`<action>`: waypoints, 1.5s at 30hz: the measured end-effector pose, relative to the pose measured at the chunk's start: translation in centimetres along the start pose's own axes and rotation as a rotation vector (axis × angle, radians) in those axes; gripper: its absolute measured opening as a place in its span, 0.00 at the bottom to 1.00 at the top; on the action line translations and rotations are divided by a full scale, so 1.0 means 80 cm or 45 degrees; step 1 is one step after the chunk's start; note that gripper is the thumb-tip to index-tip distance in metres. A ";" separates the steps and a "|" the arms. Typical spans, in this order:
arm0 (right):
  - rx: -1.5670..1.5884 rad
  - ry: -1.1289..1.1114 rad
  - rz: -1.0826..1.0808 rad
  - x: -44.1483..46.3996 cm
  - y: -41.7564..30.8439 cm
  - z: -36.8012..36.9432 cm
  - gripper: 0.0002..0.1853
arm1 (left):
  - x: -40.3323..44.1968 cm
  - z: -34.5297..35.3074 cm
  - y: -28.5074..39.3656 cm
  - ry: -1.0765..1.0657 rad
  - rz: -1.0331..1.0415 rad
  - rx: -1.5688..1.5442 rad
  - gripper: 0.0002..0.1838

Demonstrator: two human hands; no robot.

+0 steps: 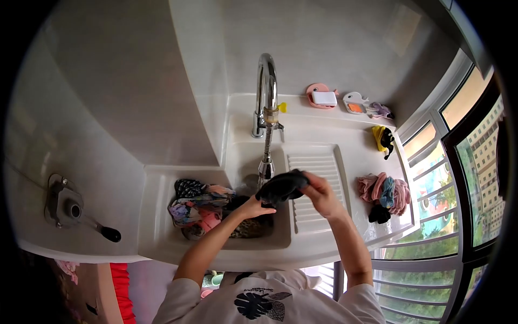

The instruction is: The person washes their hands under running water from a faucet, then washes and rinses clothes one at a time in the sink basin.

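We judged the work midway: left hand (252,208) and right hand (320,195) fingers pinched a black cloth (281,187) at the tap nozzle's (266,169) five o'clock, patterned clothes (208,202) at eight o'clock looked left to do, pink-and-blue cloths (387,192) at three o'clock apparently done.

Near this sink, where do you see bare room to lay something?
Free: the ribbed washboard beyond the right hand, and the counter between washboard and yellow cloth. Crowded: the basin under the black cloth, with clothes in and beside it.
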State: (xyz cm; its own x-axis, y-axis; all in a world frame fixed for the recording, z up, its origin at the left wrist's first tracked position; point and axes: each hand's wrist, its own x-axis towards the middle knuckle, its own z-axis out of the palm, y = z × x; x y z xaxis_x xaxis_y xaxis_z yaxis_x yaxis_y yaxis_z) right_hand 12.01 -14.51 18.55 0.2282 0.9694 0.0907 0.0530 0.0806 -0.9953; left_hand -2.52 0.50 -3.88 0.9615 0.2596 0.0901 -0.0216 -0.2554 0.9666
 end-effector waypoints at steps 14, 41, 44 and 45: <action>-1.220 -0.046 0.224 -0.005 0.147 0.044 0.23 | -0.016 -0.088 0.040 0.428 -0.243 0.439 0.20; -1.512 -0.014 0.376 0.066 0.450 0.121 0.18 | -0.065 -0.038 -0.105 0.641 -0.882 0.000 0.21; -1.271 0.139 0.319 0.079 0.486 0.110 0.20 | -0.065 -0.031 -0.114 0.668 -0.877 -0.065 0.21; -1.125 0.383 0.432 0.088 0.480 0.112 0.20 | -0.062 -0.032 -0.109 0.730 -0.972 -0.211 0.21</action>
State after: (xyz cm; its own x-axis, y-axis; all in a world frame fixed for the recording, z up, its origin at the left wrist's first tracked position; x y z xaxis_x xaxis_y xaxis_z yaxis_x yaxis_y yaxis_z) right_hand 6.93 -2.54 -19.35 0.5962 0.7999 -0.0681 0.6169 -0.5108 -0.5987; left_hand -7.81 3.80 -12.17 0.4540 0.7271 -0.5150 0.4725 0.2935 0.8310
